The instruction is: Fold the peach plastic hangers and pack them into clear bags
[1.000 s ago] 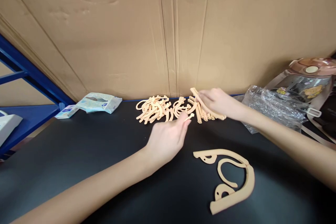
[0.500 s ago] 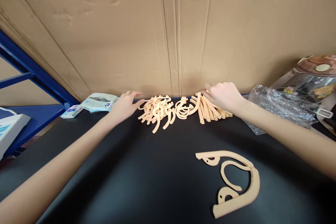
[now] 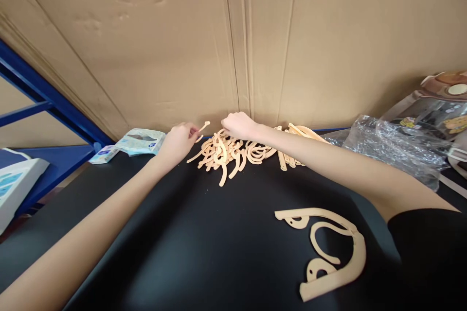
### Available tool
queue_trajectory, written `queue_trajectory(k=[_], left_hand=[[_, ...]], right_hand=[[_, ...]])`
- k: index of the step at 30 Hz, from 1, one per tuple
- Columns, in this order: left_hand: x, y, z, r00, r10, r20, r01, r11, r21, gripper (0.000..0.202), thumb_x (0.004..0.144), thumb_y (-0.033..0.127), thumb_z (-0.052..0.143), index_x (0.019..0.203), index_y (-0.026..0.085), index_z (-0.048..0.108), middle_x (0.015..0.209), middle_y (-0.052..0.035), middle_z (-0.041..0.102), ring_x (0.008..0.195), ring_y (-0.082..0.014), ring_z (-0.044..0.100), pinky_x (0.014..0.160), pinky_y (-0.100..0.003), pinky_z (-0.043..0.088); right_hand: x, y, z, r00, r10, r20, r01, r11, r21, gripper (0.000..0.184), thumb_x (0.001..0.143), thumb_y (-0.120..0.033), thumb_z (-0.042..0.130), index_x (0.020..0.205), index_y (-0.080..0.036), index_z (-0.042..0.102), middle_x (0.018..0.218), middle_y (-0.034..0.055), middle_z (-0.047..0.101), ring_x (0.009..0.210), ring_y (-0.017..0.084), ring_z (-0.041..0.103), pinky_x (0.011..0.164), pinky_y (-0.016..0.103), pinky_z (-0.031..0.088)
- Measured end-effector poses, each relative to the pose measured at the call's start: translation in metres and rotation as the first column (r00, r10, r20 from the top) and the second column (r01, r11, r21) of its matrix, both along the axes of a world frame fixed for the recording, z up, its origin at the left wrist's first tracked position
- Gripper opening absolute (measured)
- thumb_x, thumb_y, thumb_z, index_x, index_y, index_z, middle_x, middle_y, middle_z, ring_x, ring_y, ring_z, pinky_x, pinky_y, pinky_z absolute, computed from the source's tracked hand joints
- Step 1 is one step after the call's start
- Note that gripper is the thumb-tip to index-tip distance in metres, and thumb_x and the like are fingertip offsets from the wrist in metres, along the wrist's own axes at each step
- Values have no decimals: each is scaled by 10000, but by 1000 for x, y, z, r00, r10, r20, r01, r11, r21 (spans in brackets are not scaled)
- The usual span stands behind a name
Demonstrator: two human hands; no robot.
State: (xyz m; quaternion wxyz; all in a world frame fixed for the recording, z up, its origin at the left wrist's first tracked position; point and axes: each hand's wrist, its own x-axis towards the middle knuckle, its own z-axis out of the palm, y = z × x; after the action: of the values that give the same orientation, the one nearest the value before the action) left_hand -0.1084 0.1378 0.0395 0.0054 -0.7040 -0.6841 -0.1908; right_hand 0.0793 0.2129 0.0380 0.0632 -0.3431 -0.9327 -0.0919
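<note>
A pile of beige curved plastic pieces (image 3: 222, 153), which look like folding-hanger parts, lies at the back of the black table. At its left side, my left hand (image 3: 180, 141) pinches a thin beige curved piece (image 3: 205, 127), raised above the others. My right hand (image 3: 239, 125) is over the back of the pile with its fingers curled down; what they grip, if anything, is hidden. Nearer to me on the right lies a beige folding hanger (image 3: 357, 257), with a loose curved hook (image 3: 316, 243) inside its bend.
Curved hooks (image 3: 255, 153) and straight arm pieces (image 3: 286, 159) lie right of the pile. A tissue pack (image 3: 140, 142) and small packet (image 3: 104, 154) are at the left. Clear plastic wrap (image 3: 394, 150) and a bottle (image 3: 434, 102) stand right. Behind rises a cardboard wall (image 3: 164, 48).
My right hand has moved left from the straight pieces to the main pile. My left hand has closed on a curved piece and lifted it. The view has shifted slightly.
</note>
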Motion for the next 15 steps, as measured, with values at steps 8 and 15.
queue_trajectory(k=[8, 15], left_hand=[[84, -17, -3, 968, -228, 104, 231, 973, -15, 162, 877, 304, 540, 941, 206, 652, 886, -38, 721, 776, -206, 649, 678, -265, 445], [107, -1, -14, 978, -194, 73, 198, 979, -49, 167, 878, 344, 555, 796, 211, 613, 801, -55, 685, 790, -258, 634, 640, -285, 376]], right_hand=[[62, -7, 24, 962, -187, -199, 220, 963, 158, 385, 983, -307, 334, 1107, -110, 640, 951, 159, 722, 845, 267, 658, 634, 319, 346], [107, -35, 13, 986, -138, -92, 149, 981, 121, 319, 976, -301, 381, 989, -186, 678, 811, 58, 730, 689, 181, 628, 546, 277, 235]])
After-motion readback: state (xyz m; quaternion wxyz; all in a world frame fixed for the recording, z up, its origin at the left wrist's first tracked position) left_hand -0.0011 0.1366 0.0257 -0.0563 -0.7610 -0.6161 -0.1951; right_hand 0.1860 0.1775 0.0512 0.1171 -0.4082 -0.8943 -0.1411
